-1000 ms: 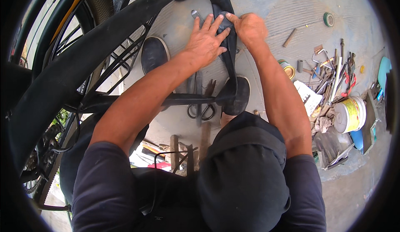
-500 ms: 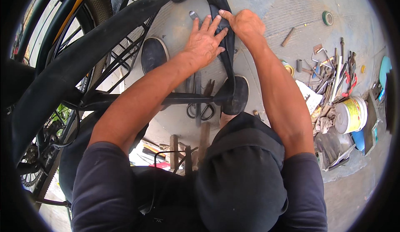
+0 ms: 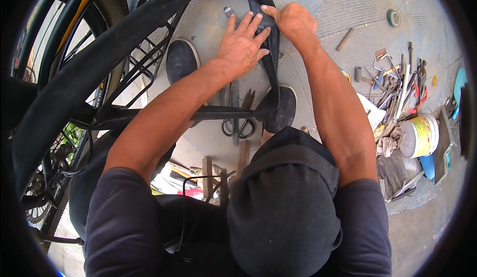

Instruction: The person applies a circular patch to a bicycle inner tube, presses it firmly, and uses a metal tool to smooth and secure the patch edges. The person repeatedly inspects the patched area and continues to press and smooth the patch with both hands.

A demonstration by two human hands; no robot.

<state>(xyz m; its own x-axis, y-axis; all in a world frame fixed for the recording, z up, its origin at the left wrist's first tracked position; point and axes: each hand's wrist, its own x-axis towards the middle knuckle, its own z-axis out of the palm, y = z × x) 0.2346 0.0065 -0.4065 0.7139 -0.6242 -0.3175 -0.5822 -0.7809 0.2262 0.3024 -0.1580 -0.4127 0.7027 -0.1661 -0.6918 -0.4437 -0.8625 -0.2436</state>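
Note:
A long black rubber inner tube runs down from the far edge, past my hands and over my right shoe. My left hand lies on it with fingers spread, the fingertips pressing a flattened stretch. At the tube's right edge is my right hand, its fingers curled and its thumb stretched onto the rubber. What lies under those curled fingers is hidden. A flat metal lever rests on the floor just beyond my left fingertips. Nearer me, scissors and a metal bar lie under a strip of tube.
A bicycle wheel and black rack stand at the left. On the right are hand tools, a white tub with a yellow label, and a green tape roll. My left shoe is beside the rack.
My left fingers have shifted slightly farther along the tube. My right hand stays at the tube's edge with its thumb on it. The whole view has moved a little.

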